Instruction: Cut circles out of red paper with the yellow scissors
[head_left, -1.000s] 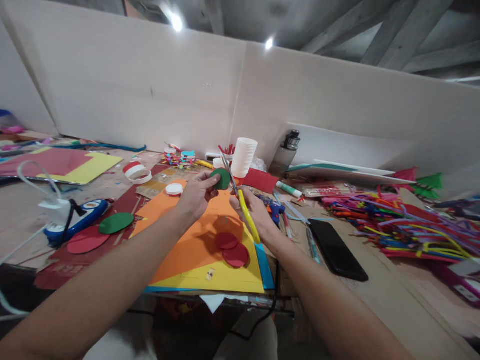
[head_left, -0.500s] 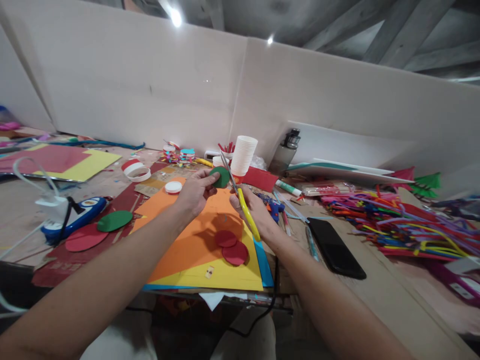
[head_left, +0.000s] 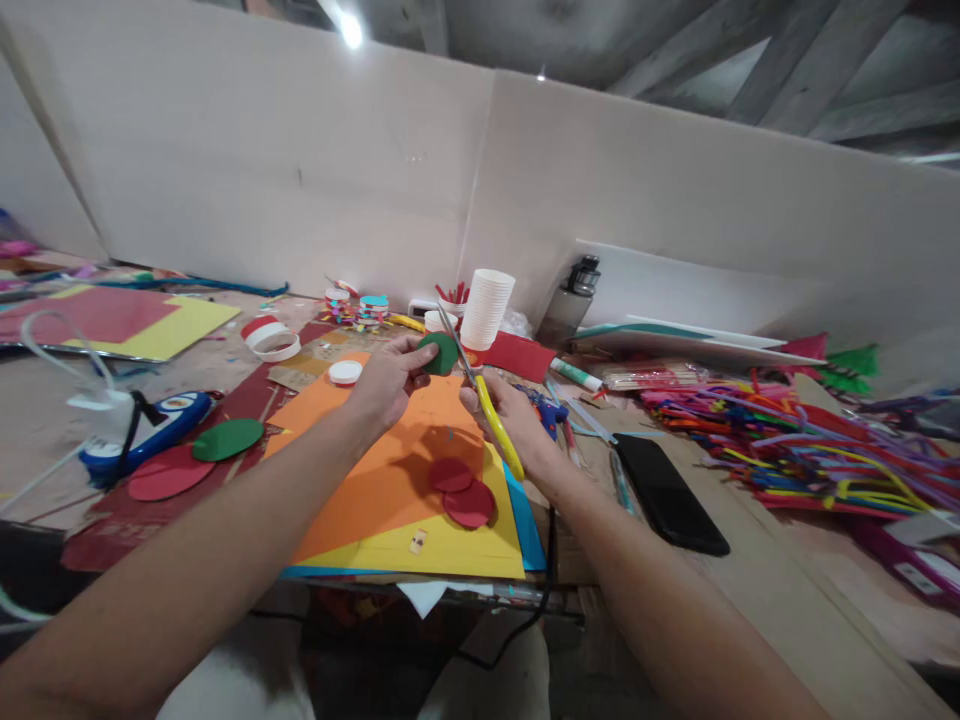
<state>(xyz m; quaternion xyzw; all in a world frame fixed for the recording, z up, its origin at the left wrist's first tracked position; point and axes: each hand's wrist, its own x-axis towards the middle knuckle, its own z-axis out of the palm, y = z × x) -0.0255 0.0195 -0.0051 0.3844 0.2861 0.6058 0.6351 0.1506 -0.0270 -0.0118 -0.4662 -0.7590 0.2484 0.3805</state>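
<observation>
The left grip (head_left: 394, 382) pinched the green disc (head_left: 441, 352) by its left edge above the orange paper (head_left: 390, 485), leaving the right rim exposed to scissors (head_left: 492, 418) clasped in the right grip (head_left: 525, 425), though blade contact was unclear.

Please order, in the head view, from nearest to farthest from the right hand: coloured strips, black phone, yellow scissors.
1. Yellow scissors: held in the right hand.
2. Black phone: to its right.
3. Coloured strips: farther right.

A flat, round green piece (head_left: 441, 353) tilts at the upward-slanting metal blades of yellow-handled scissors (head_left: 489, 408).
</observation>
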